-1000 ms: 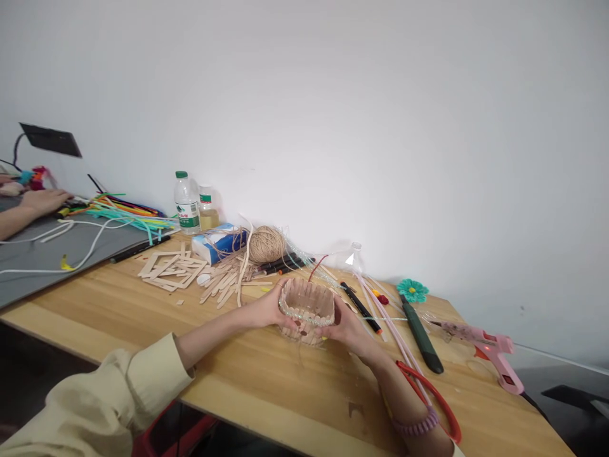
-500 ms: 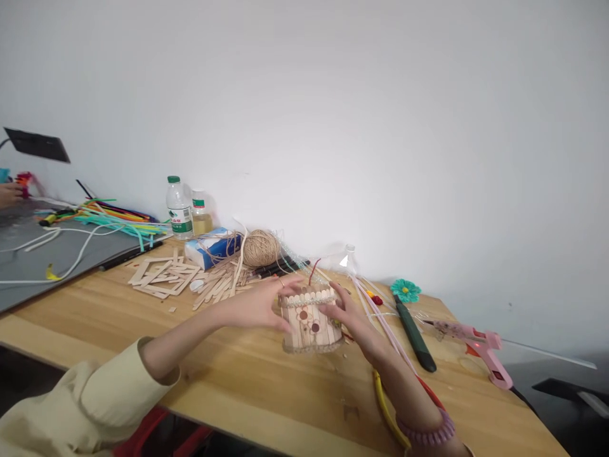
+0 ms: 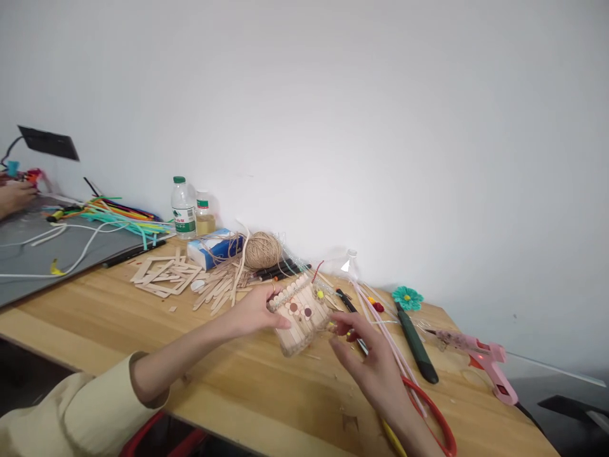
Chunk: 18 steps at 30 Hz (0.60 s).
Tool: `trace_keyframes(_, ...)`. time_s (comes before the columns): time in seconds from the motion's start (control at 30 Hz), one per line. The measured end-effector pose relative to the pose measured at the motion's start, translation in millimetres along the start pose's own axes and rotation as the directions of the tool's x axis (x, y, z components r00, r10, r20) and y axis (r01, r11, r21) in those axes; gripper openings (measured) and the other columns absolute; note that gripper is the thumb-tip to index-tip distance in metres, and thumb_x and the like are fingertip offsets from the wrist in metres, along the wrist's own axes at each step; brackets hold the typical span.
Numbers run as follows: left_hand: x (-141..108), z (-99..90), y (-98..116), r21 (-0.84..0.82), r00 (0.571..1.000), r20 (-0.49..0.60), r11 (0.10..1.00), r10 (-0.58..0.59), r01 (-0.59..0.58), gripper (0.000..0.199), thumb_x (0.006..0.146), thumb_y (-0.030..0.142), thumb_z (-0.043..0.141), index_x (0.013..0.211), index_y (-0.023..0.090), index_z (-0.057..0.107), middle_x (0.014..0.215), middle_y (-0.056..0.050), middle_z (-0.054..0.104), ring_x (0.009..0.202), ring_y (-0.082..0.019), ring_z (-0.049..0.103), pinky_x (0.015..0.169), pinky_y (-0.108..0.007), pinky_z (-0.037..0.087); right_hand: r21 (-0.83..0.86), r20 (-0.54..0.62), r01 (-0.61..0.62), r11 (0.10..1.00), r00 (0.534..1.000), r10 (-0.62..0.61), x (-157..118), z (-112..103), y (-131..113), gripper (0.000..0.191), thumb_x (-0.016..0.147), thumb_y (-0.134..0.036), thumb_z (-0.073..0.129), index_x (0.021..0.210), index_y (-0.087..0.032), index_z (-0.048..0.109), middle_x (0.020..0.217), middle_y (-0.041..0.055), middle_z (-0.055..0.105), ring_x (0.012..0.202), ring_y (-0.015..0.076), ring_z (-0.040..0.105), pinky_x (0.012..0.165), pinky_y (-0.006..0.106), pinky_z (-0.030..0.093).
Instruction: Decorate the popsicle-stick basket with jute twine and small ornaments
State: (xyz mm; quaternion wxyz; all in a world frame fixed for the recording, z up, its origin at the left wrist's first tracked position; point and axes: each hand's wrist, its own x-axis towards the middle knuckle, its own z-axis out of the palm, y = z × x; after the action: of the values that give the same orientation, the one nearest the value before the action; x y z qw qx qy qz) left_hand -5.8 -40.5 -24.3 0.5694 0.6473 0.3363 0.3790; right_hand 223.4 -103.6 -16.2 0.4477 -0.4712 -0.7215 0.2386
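My left hand [image 3: 259,309] grips a small craft-stick holder [image 3: 299,324] by its left side, thumb across the front. The holder is tilted above the table. Its front carries two flower shapes with dark round centres, and a beaded trim runs along its top and bottom edges. A yellow dot shows near its right side. My right hand [image 3: 364,349] hovers just to the right of the holder, fingers apart and slightly curled. Whether its fingertips touch the holder's edge I cannot tell.
Behind lie loose craft sticks [image 3: 221,289], a twine ball [image 3: 262,250], a blue-and-white pack [image 3: 216,246] and a bottle [image 3: 183,212]. On the right are a green cutter [image 3: 417,346], a turquoise flower [image 3: 408,298] and a pink glue gun [image 3: 490,362]. Another person's hand [image 3: 16,197] is at far left.
The holder has gone from upright between both hands to tilted in my left hand. My right hand has let go and moved right and down.
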Motion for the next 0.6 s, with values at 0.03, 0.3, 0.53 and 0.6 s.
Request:
trace_keyframes(0.03, 0.2, -1.2, 0.3, 0.008, 1.0, 0.0, 1.0, -0.005, 0.005, 0.042, 0.053, 0.024, 0.079, 0.089, 0.015, 0.062, 0.087, -0.002, 0.068, 0.084, -0.023, 0.061, 0.073, -0.028, 0.044, -0.009, 0.024, 0.011, 1.0, 1.0, -0.011, -0.3, 3.6, 1.2, 0.02, 0.079, -0.029, 0.061, 0.097, -0.024, 0.066, 0.082, 0.0022, 0.065, 0.074, 0.0187, 0.057, 0.068, 0.031, 0.045)
trace_keyframes(0.3, 0.4, -20.7, -4.6, -0.027, 0.972, 0.198, 0.991, -0.123, 0.13, 0.046, 0.054, 0.03, 0.078, 0.095, 0.016, 0.064, 0.087, -0.002, 0.071, 0.081, -0.022, 0.064, 0.071, -0.028, 0.047, -0.001, 0.109, 0.027, 1.0, 0.994, -0.027, 5.9, 19.7, 13.4, 0.024, 0.08, -0.022, 0.054, 0.103, -0.024, 0.062, 0.103, 0.005, 0.064, 0.096, 0.0217, 0.057, 0.078, 0.033, 0.046)
trace_keyframes(0.53, 0.9, -35.7, -13.9, 0.009, 0.968, 0.216, 0.992, -0.124, 0.125, 0.06, 0.06, 0.036, 0.077, 0.115, 0.019, 0.059, 0.101, -0.006, 0.069, 0.094, -0.025, 0.063, 0.081, -0.035, 0.048, 0.026, 0.21, -0.01, 1.0, 0.978, 0.004, -6.3, 28.0, 10.0, 0.021, 0.08, -0.022, 0.058, 0.099, -0.025, 0.062, 0.095, 0.0025, 0.063, 0.082, 0.0174, 0.059, 0.07, 0.029, 0.048)
trace_keyframes(0.6, 2.3, -37.4, -17.8, 0.048, 0.988, 0.126, 0.996, -0.086, 0.081, 0.058, 0.065, 0.038, 0.074, 0.118, 0.021, 0.058, 0.106, -0.006, 0.066, 0.102, -0.025, 0.06, 0.087, -0.036, 0.046, 0.019, 0.212, -0.02, 1.0, 0.977, 0.015, -8.2, 28.5, 10.0, 0.018, 0.078, -0.023, 0.061, 0.096, -0.024, 0.064, 0.092, 0.0024, 0.063, 0.079, 0.0173, 0.059, 0.067, 0.028, 0.048)
